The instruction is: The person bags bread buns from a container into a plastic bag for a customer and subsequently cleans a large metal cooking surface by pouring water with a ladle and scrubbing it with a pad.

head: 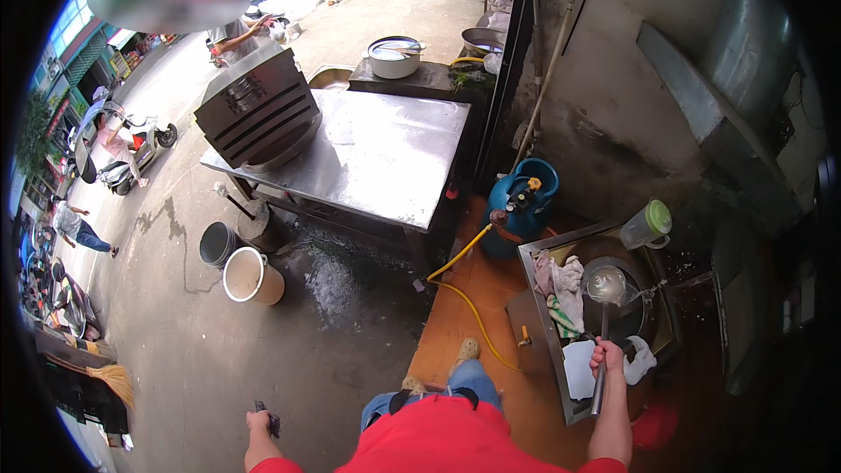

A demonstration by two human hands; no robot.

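My right hand (610,356) grips the handle of a large metal ladle (606,286). The ladle's bowl is over a dark round pan (634,320) in a metal-framed stove (564,378). Crumpled cloths (566,279) lie by the pan's left side, and a white flat sheet or board (579,370) is just left of my hand. Another white cloth (638,361) is to its right. Low on the left, my left hand (258,419) is closed around a small dark object (274,426); its exact kind is hard to make out.
A blue gas cylinder (519,207) with a yellow hose (478,312) stands beyond the stove. A lidded plastic pitcher (647,226) sits at the stove's far edge. Ahead are a steel table (387,151), a white bucket (266,282) and a black bucket (219,244). People and scooters (135,151) are outside.
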